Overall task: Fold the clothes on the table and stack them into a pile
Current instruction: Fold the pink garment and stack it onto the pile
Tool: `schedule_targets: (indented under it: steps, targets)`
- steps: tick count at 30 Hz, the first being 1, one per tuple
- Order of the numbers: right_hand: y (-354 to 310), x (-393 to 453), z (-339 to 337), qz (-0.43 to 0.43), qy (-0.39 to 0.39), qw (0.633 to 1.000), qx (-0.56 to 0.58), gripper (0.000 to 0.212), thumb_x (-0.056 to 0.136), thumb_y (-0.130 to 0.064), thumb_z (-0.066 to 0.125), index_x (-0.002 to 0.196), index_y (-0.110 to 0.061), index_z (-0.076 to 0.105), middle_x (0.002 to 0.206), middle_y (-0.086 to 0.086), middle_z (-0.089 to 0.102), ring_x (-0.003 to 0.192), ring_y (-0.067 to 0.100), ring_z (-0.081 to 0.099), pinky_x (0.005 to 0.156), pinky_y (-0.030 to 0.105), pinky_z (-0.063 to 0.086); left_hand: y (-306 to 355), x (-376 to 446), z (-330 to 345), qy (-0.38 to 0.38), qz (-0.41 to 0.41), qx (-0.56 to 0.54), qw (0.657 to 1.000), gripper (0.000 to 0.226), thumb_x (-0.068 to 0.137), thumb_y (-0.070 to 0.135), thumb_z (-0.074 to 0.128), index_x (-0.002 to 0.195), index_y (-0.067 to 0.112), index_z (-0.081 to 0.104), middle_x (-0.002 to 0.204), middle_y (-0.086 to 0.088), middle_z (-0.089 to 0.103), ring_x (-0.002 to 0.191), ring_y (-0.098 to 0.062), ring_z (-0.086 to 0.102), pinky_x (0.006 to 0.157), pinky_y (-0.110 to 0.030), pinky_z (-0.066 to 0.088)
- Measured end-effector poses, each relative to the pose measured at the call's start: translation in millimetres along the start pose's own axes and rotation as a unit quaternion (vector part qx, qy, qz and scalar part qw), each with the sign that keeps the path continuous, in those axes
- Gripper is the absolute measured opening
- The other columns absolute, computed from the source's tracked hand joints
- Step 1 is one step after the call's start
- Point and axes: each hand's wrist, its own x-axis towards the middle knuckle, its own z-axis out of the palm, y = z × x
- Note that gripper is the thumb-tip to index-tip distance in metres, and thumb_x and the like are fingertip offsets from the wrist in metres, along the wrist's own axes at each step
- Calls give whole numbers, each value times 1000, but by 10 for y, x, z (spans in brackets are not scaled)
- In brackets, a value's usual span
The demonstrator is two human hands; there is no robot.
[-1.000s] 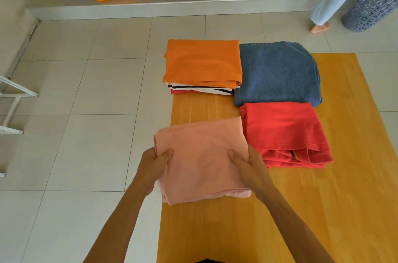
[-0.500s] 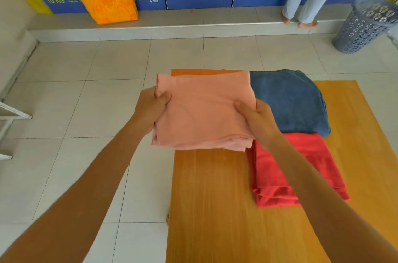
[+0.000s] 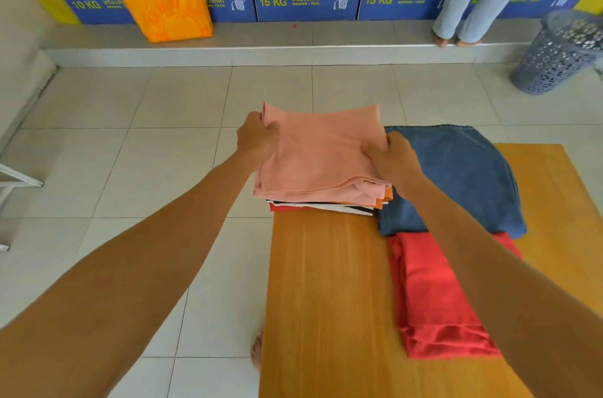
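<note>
Now the folded pink garment (image 3: 321, 154) is being set on the pile (image 3: 326, 204) at the far-left corner of the tabletop (image 3: 326, 293).

Head view: the left hand (image 3: 257, 140) pinches its 9 o'clock edge and the right hand (image 3: 391, 159) grips its 3 o'clock edge. The pile overhangs the tabletop edge, so in my judgement a careless release could let it lean or slide toward the floor. The pink piece hides most of the orange layer (image 3: 385, 197), and the right arm covers part of the red garment (image 3: 437, 296) beside the blue jeans (image 3: 463, 176).
</note>
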Motion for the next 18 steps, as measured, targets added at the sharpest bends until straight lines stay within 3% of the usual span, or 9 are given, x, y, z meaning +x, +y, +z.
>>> schedule_targets:
  steps: [3,6,8,11,14,18]
  targets:
    - [175,-68,121,25,-12,999,-40,62,85,-55,67,123,-11,46,102,1,57,90,25,56,67,36,43,-195,-119,100,8,9,3,1000,47,93,35,58,131,13,41,122,-5,57,96,-21,55,73,-28,44]
    - [292,-123,153,27,-19,997,-76,67,82,-68,61,116,-13,46,98,3,59,86,26,58,67,37,44,-418,-304,142,42,22,30,998,59,87,51,62,125,13,38,108,0,54,86,-19,55,67,-28,45]
    - [326,-135,147,16,-36,996,-81,66,85,-68,57,117,-10,51,99,4,61,88,26,58,63,33,43,-530,-401,171,28,3,70,997,60,87,57,58,122,11,40,102,1,53,83,-20,56,64,-30,45]
    - [262,-133,95,-44,3,997,-66,54,91,-61,57,109,-10,51,88,-2,58,75,19,55,52,26,34,-529,-428,189,24,36,82,996,46,98,49,44,114,6,51,96,-3,56,83,-22,57,64,-28,42]
    - [153,-120,42,-99,62,992,-42,46,92,-60,57,99,-15,46,79,-9,54,67,9,53,49,29,36,-364,-342,161,70,75,56,993,41,102,43,37,114,6,53,95,0,54,80,-19,53,65,-26,39]
    - [193,-134,79,-78,80,992,-59,49,91,-61,57,100,-16,42,78,-9,53,67,15,56,52,35,46,-360,-210,169,44,49,92,994,41,104,39,34,113,5,55,96,-3,55,83,-20,52,70,-30,42]
